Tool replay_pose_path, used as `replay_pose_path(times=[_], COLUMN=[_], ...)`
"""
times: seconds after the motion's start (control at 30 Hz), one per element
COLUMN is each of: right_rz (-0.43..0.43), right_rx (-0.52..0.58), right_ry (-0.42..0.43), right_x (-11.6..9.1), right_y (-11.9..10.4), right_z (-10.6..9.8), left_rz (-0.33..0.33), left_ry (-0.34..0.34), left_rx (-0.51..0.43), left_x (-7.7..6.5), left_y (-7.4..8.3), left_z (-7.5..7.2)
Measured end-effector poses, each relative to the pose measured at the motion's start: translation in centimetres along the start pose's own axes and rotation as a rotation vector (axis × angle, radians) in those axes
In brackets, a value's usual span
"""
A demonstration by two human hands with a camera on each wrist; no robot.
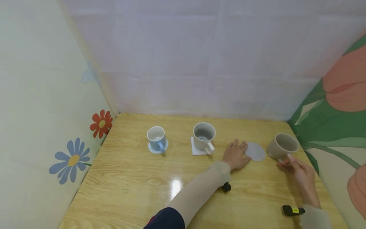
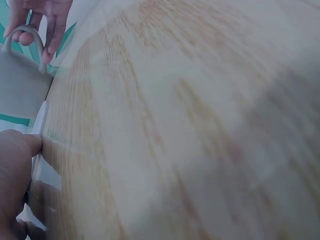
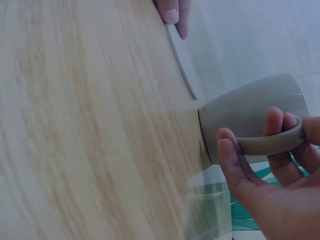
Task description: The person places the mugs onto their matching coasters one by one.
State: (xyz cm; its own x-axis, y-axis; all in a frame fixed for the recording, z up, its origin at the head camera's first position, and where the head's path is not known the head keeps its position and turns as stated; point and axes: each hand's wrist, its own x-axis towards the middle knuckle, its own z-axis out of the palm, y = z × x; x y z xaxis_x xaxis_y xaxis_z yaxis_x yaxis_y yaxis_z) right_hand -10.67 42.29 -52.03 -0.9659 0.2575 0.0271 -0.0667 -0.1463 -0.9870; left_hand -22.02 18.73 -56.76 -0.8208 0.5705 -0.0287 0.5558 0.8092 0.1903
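My right hand [image 1: 304,175] grips the handle of a beige-grey mug [image 3: 250,112] at the table's right side. Its thumb and fingers wrap the handle, and the mug stands upright with its base close to the tabletop. My left hand [image 1: 235,155] lies low over the table, fingers spread, holding the left edge of a round grey coaster [image 1: 255,152] between thumb and index finger. The coaster lies flat just left of the mug, with nothing on it. In the left wrist view, the left thumb [image 2: 20,147] touches the coaster's rim.
A blue-and-white cup [image 1: 157,140] stands on a round pale coaster [image 1: 154,150] at the left. Nearer the middle, a larger whitish mug [image 1: 204,135] sits on a square white coaster [image 1: 197,151]. A pale cloth wall [image 1: 200,63] rises behind the wooden table [image 1: 128,178].
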Motion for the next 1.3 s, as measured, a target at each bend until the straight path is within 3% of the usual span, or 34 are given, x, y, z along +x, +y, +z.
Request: replay_pose_path(times=[0.2,0.5,1.0,1.3], right_rz=[-0.017,-0.028,-0.071,-0.122], right_rx=[0.012,0.056,0.058,0.022], right_ry=[0.009,0.02,0.076,0.106], right_x=[0.0,0.1,0.2,-0.5], right_y=[0.0,-0.1,-1.2,-1.5], right_z=[0.0,-0.1,0.0,0.5], left_rz=[-0.005,-0.007,0.008,0.017], left_ry=[0.017,0.01,0.031,0.019], left_rx=[-0.026,-0.043,-0.034,-0.096], left_x=[0.2,-0.1,-0.1,-0.3], left_y=[0.0,-0.1,-0.2,-0.3], left_z=[0.6,0.1,-0.1,0.2])
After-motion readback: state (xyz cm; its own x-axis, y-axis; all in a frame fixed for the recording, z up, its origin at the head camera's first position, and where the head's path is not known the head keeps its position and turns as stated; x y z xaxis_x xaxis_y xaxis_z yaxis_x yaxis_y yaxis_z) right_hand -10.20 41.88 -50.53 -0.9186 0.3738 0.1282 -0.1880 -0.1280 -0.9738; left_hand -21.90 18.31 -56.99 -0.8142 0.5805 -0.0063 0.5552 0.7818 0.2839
